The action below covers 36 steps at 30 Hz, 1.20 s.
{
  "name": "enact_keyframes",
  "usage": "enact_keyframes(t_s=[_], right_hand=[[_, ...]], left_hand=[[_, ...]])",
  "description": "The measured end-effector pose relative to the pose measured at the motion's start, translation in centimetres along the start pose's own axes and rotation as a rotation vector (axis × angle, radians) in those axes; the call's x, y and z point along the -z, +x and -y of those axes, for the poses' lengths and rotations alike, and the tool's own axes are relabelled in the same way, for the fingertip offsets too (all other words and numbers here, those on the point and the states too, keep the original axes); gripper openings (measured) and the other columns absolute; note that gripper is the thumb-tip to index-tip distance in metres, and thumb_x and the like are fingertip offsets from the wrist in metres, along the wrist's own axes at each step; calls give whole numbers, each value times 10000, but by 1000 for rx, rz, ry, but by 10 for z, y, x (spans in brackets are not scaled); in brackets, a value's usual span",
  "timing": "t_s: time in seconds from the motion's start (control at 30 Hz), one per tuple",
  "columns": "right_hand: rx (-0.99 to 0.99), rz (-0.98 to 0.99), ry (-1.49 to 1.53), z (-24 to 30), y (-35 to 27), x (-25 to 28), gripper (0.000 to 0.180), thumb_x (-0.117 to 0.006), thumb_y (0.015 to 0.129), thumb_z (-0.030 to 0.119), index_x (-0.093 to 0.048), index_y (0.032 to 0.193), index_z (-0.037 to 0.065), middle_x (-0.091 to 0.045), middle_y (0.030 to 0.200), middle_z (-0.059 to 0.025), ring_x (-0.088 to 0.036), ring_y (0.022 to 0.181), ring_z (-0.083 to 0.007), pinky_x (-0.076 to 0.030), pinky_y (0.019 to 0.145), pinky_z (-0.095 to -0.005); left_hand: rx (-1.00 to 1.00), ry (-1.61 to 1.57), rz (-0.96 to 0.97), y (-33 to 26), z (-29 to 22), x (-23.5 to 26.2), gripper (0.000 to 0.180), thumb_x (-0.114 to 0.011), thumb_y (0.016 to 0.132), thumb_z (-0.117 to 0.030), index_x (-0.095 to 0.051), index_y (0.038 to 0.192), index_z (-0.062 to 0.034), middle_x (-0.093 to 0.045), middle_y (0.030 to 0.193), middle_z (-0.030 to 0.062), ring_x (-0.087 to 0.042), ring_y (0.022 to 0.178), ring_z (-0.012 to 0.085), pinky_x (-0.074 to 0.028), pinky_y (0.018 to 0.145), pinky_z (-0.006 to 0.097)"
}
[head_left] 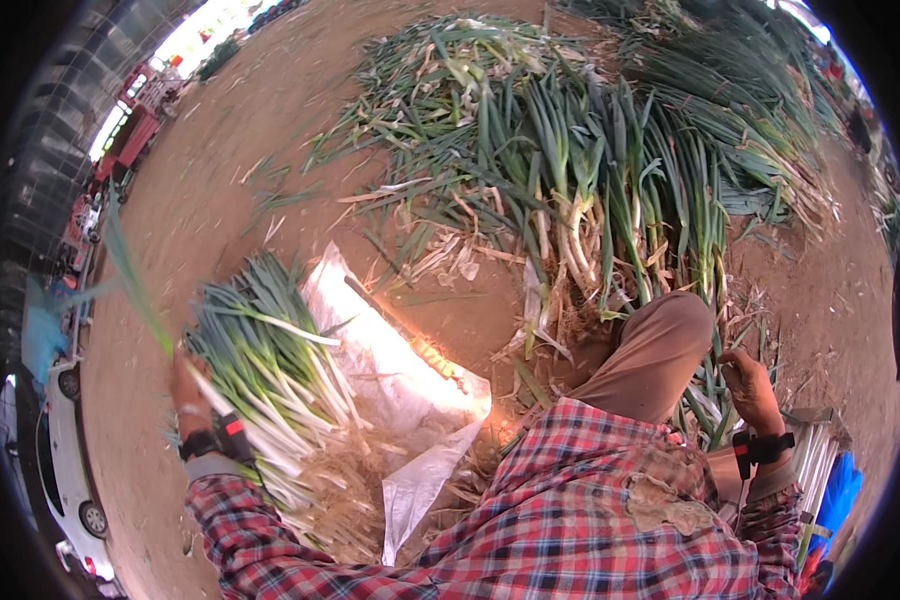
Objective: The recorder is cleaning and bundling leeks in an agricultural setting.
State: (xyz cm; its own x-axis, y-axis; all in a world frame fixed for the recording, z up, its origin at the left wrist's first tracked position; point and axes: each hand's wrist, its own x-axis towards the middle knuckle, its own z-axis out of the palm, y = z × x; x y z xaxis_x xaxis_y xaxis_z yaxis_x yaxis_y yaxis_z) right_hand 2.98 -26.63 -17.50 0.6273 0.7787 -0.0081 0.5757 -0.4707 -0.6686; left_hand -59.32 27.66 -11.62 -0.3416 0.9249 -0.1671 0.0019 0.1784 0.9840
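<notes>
My left hand (189, 388) is closed around a green onion (142, 280) at the left. The onion's long leaves point up and away, smeared by motion. Right beside that hand lies a pile of cleaned green onions (270, 365), white stems and stringy roots toward me. It rests partly on a white plastic sheet (355, 335). My right hand (752, 388) is beside my bent knee, fingers curled in; what they hold, if anything, is hidden. Loose green leaves (705, 405) lie close to it. Uncleaned green onions (580, 170) with dry, dirty roots spread ahead of my knee.
A heap of stripped leaves (440, 80) covers the dirt floor ahead. More bundled green onions (740, 110) lie at the far right. Beside my right forearm are a metal-framed object (818, 445) and a blue bag (842, 495). A white car (70, 460) stands at far left.
</notes>
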Motion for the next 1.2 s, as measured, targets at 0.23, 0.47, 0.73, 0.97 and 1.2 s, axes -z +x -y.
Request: enact_keyframes(t_s=[0.23, 0.47, 0.73, 0.97, 1.2], right_hand=[[-224, 173, -250, -67, -35, 23, 280, -540, 867, 241, -616, 960, -12, -633, 889, -211, -597, 894, -390, -470, 770, -433], [-528, -66, 188, -119, -28, 31, 258, -560, 869, 224, -612, 961, -11, -653, 840, -173, -659, 683, -273, -516, 672, -376], [-650, -188, 214, -241, 30, -55, 225, -554, 844, 217, -627, 925, 20, -647, 865, -217, -621, 852, -378, -491, 772, -423], [-826, -347, 47, -311, 97, -116, 388, -593, 831, 264, -532, 1165, 76, -538, 1173, -230, -539, 1043, -417, -442, 893, -440], [-650, 265, 391, -296, 107, -153, 419, -619, 840, 373, -603, 1095, 42, -651, 996, -215, -627, 938, -356, -473, 841, -424]], left_hand=[[317, 53, 294, 23, 156, -28, 255, -580, 878, -339, -530, 740, -130, -519, 670, -33, -412, 492, 68, -311, 438, 264], [208, -256, 1374, -319, 82, -437, 131, -550, 965, -239, -541, 894, -129, -369, 618, -82, -367, 539, 29, -374, 547, 222], [657, -202, 1692, -564, 124, -531, 115, -539, 967, -174, -526, 893, -88, -464, 634, -36, -452, 567, 63, -433, 588, 254], [820, 275, 1814, -580, 150, -554, 112, -519, 958, -104, -531, 982, 5, -541, 720, 20, -509, 645, 81, -448, 635, 229], [780, 240, 1944, -590, 164, -560, 115, -522, 973, -126, -559, 979, -18, -530, 702, 11, -431, 536, 39, -355, 487, 196]])
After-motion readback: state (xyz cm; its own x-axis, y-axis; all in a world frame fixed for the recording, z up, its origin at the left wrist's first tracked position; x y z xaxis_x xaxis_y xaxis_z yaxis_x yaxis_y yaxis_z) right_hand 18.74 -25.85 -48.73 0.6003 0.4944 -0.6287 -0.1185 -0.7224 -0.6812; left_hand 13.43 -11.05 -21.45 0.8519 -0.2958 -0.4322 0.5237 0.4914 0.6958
